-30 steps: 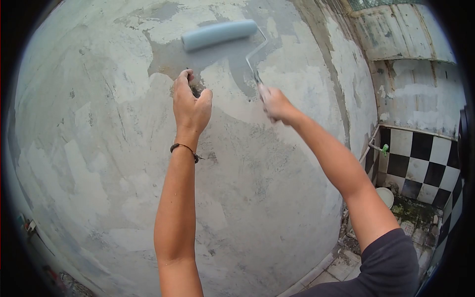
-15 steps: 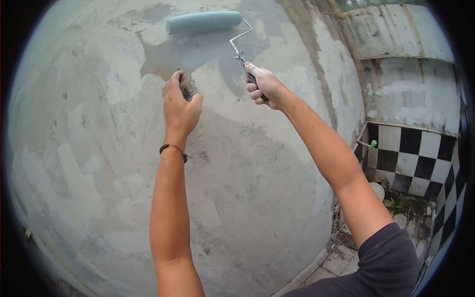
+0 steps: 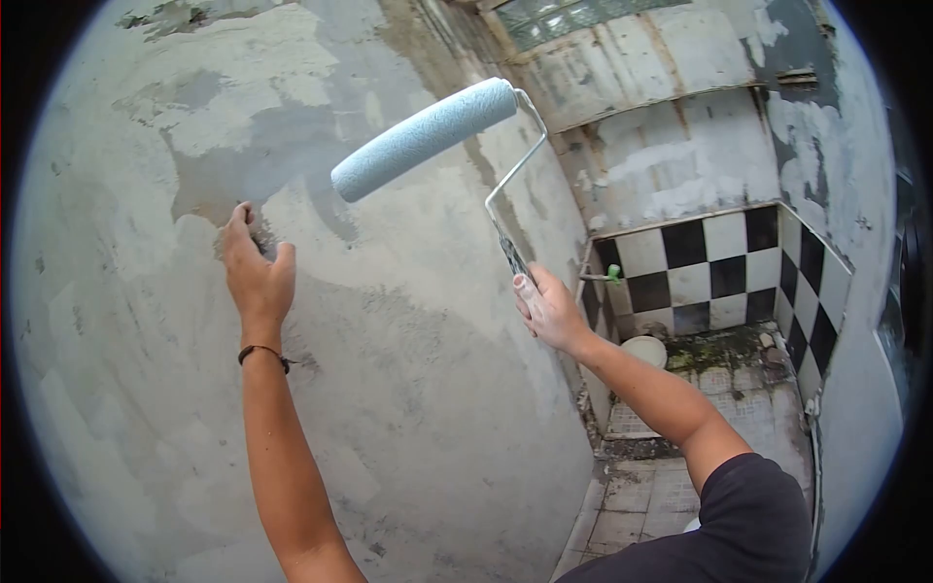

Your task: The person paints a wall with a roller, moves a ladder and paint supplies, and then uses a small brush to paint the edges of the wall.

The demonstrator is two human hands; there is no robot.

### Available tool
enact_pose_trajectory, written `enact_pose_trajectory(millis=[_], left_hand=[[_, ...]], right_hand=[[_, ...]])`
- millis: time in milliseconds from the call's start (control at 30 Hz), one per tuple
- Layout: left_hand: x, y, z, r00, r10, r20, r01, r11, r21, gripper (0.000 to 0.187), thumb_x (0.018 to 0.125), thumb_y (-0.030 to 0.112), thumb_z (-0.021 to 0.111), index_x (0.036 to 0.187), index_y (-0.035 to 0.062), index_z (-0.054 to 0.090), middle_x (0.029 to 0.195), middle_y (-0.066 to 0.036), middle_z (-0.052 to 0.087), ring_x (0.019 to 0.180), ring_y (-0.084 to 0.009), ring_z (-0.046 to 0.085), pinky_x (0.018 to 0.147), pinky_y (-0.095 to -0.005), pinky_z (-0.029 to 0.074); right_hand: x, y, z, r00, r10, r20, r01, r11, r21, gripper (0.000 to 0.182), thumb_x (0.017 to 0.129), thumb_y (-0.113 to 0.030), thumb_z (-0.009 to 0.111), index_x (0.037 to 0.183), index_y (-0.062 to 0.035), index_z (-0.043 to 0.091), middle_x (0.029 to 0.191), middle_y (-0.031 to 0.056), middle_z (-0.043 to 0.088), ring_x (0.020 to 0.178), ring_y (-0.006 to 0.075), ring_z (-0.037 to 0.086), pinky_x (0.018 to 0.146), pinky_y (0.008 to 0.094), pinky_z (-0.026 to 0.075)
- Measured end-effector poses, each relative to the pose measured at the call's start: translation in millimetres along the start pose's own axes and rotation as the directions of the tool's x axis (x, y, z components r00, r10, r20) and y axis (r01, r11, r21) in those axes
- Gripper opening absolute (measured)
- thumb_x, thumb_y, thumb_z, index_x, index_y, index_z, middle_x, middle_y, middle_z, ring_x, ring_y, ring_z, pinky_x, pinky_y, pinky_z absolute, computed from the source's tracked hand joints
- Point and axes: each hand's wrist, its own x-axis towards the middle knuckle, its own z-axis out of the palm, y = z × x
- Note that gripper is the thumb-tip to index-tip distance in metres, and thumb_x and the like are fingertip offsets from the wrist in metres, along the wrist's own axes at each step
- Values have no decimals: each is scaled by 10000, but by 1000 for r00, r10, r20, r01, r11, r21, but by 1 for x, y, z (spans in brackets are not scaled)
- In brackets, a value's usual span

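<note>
Head view: my right hand (image 3: 551, 311) has its fingers closed around the handle of the paint roller (image 3: 425, 139), whose sleeve is tilted, raised off the patchy wall (image 3: 418, 389). I judge the roller light but top-heavy when loaded; the soft sleeve would smear, so the handle is the place to hold. My left hand (image 3: 255, 275) rests on the wall, fingers loosely curled, gripping nothing.
</note>
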Motion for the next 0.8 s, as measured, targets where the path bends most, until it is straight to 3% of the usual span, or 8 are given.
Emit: enact_pose_trajectory(millis=[133,233,433,500,567,700,767,800], left_hand=[[-1,0,3,1000,-16,-19,15,1000,-27,594,712,95,562,1281,20,411,1234,-153,493,1182,-292,454,1012,-386,342],[-2,-3,6,999,-2,-48,-1,999,-55,592,715,98,567,1282,24,412,1236,-149,493,1182,-293,452,1010,-384,343],[-4,-10,13,996,2,-86,-9,996,-88,592,725,99,567,1295,46,414,1238,-142,503,1180,-285,464,1011,-383,342],[-4,-14,15,994,15,-110,-25,996,-83,595,727,99,563,1303,57,418,1252,-140,500,1186,-283,463,1013,-380,344],[-3,-18,17,997,4,-79,-12,995,-97,593,741,105,559,1316,63,418,1266,-137,498,1204,-280,456,1030,-377,336],[2,-49,33,982,126,-138,-142,984,-111,519,832,90,540,1335,53,416,1300,-147,482,1235,-262,439,1054,-367,324],[9,-80,44,976,194,-99,-214,939,-271,467,871,98,529,1319,14,427,1316,-157,473,1226,-265,449,1045,-365,335],[5,-63,42,976,212,-51,-217,920,-326,467,871,98,529,1319,14,427,1316,-157,473,1226,-265,449,1045,-365,335]], right_hand=[[-39,1,-25,993,25,-118,-36,996,-87,371,952,-368,472,778,-43,437,559,-17,406,507,81,374,466,266,325],[-66,-4,-36,994,36,-105,-44,996,-76,388,930,-461,461,812,-100,380,578,-47,357,443,39,336,394,201,296],[-121,-1,-55,980,41,-195,-80,978,-193,392,925,-466,470,798,-106,378,579,-49,356,441,32,318,387,200,277],[-139,-5,-58,957,161,-241,-201,968,-149,380,940,-407,485,833,-43,466,592,-30,401,536,53,360,471,235,312],[-153,1,-63,949,180,-259,-224,963,-150,376,938,-408,489,849,-43,476,595,-33,402,539,55,360,474,236,317],[-190,8,-74,915,250,-316,-314,934,-170,328,945,-358,496,835,-49,480,613,-30,406,552,63,356,485,253,321],[-220,19,-80,884,338,-324,-393,912,-120,305,947,-332,499,824,-54,478,612,-29,407,553,62,362,487,256,326],[-238,17,-81,834,448,-321,-492,868,-67,288,944,-314,507,817,-57,477,612,-29,406,557,61,363,491,252,327]])
